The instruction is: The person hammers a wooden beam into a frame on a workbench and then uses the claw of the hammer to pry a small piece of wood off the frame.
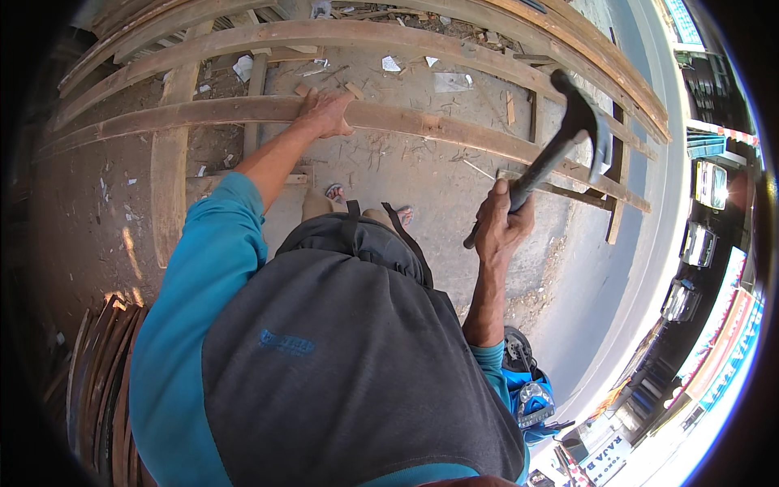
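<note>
Right fingers gripping 1 hammer, left fingers spread on 1 plank

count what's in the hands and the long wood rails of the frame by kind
black-handled claw hammer, gripped in the right hand: 1
long curved brown wooden rails of the frame on the ground, the left hand pressing on the nearest one: 3
total: 4

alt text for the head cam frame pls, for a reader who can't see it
Seen from above, a person's right hand grips a claw hammer raised above a long wooden plank, while the left hand presses flat on that plank. The plank is part of a frame of wooden slats lying on dusty concrete ground strewn with wood chips.
</note>
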### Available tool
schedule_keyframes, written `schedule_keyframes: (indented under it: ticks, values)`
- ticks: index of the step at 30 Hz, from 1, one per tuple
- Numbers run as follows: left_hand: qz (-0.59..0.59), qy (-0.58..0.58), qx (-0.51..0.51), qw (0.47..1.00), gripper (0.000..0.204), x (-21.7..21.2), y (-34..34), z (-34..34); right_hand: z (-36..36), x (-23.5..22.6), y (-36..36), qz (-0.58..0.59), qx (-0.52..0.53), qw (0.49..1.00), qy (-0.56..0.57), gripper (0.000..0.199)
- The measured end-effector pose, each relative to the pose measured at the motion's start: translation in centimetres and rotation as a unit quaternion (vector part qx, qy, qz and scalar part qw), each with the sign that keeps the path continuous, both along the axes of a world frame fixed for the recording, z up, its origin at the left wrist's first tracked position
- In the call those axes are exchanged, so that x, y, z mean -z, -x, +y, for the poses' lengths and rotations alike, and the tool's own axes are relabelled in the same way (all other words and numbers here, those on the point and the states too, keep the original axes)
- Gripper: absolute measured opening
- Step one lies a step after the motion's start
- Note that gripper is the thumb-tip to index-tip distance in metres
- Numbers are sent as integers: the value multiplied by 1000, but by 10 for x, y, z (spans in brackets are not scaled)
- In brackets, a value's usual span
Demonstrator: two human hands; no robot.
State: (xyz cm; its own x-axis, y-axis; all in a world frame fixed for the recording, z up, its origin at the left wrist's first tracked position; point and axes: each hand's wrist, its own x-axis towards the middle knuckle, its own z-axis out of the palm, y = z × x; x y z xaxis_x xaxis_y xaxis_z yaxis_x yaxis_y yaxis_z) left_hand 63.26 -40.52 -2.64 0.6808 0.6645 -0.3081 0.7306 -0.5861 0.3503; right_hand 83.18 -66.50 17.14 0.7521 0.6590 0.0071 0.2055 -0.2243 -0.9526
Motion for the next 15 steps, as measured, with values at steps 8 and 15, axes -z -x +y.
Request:
schedule_keyframes:
  ticks: [8, 15]
  values:
    - [36, 27, 12, 999, 73, -19, -6, 3, -13, 82, -24, -170, -93, 981, 5, 31]
    - [33, 11, -5, 999, 72, -4, -1, -4, -59, 140, -27, -56, -13, 955, 292, 44]
